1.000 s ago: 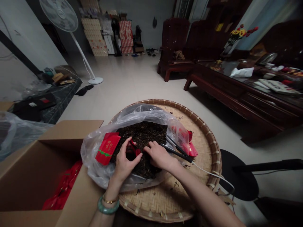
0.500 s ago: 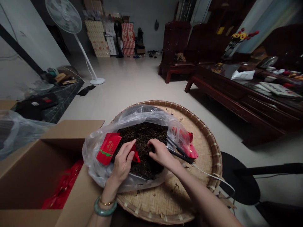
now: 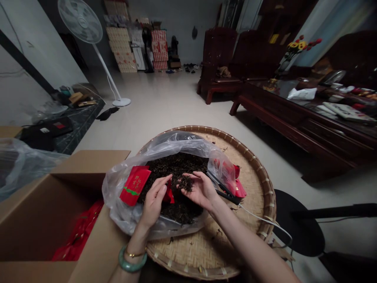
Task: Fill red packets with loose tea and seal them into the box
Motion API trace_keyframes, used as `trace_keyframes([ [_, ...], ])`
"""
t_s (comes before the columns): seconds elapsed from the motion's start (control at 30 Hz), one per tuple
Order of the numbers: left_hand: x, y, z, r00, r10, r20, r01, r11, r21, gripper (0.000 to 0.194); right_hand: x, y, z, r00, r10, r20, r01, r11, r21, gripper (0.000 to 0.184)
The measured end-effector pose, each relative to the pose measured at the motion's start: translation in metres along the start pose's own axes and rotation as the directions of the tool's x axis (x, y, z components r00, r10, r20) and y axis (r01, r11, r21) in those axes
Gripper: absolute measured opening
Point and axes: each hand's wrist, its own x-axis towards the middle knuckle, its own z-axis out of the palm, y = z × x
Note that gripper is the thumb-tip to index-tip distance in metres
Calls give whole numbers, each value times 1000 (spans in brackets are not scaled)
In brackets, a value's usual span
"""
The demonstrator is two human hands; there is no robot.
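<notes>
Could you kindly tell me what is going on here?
A person's right hand is turned palm up, cradling a clump of dark leaves beside a small red packet held in the left hand. Both hands are over an open plastic bag with more such leaves in it, on a round woven tray. Flat red packets lie at the bag's left side, next to an open cardboard box.

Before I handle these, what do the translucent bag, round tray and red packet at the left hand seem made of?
Translucent bag: thin, glossy plastic, judging by see-through folds and highlights.
Round tray: probably matt bamboo; woven strips show.
Red packet at the left hand: smooth, perhaps film or foil, from its bright and dark facets; coated paper is possible.
</notes>
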Motion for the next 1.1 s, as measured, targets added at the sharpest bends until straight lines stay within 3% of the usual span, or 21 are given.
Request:
trace_keyframes([
  [0.1,0,-1,1,999,-46,-10,45,996,-74,36,1,0,0,999,38,-38,-37,999,35,18],
  [0.3,-1,-4,1,989,-144,-16,139,972,-187,36,0,2,1,997,-11,-77,13,1000,25,13],
  [0.47,1,2,9,969,-230,-92,197,940,-278,52,-10,-6,5,999,-27,-28,27,1000,3,22],
  [0.63,8,8,24,950,-311,-20,276,872,-405,58,-31,-21,19,995,-83,63,86,995,-51,25],
  [0.77,15,13,36,952,-304,35,290,860,-420,58,-46,-28,30,986,-108,128,135,964,-228,36],
  [0.9,20,15,40,947,-317,53,314,876,-368,55,-47,-28,33,977,-162,137,209,841,-499,44],
  [1.1,24,19,36,950,-312,0,295,899,-324,40,-40,-28,30,932,-279,233,349,505,-790,32],
])
